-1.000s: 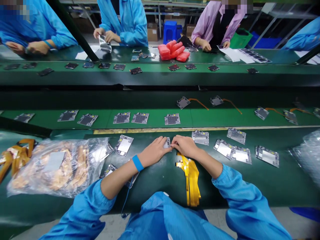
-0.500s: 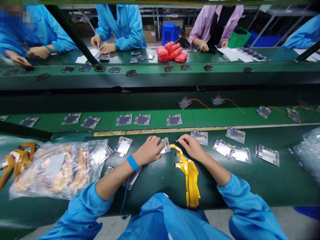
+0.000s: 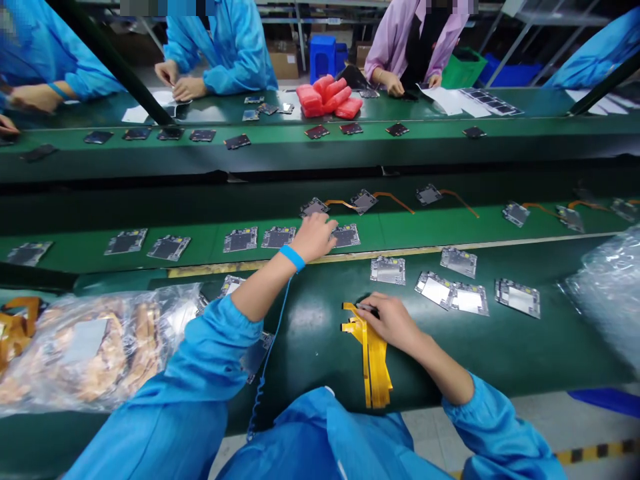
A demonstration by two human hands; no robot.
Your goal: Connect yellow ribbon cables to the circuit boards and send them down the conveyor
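1. Head view shows the left hand (image 3: 314, 239) reaching over the green surface (image 3: 207, 235) beyond the table (image 3: 310, 363), a blue wristband (image 3: 293, 259) and cord (image 3: 281, 320) at its wrist.
2. Its fingertips are at the near edge of a ribboned board (image 3: 314, 205); whether they touch it is hard to tell. The ribbon (image 3: 340, 203) runs off to the right, its far end near the next board (image 3: 364, 201).
3. The left grip looks apart, with nothing visible between thumb and fingers. On its thumb side, partly covered, lies a plain board (image 3: 349, 235), the rightmost of the near row.
4. The right hand (image 3: 393, 321) is low over the table, its grip together on a small grey piece (image 3: 369, 309), too small to identify.
5. Yellow strips (image 3: 376, 367) lie just beside the right grip, to its left and toward the person. Their long axis points at the torso, and the dark-tipped ends bend left at the top. The right hand is clearly the nearer; the left is well apart, farther forward.
6. Silver-faced boards (image 3: 469, 299) lie to the right of the right hand, with clear wrap (image 3: 615, 293) beyond. A clear bag (image 3: 113, 363) of coppery parts is on the left.
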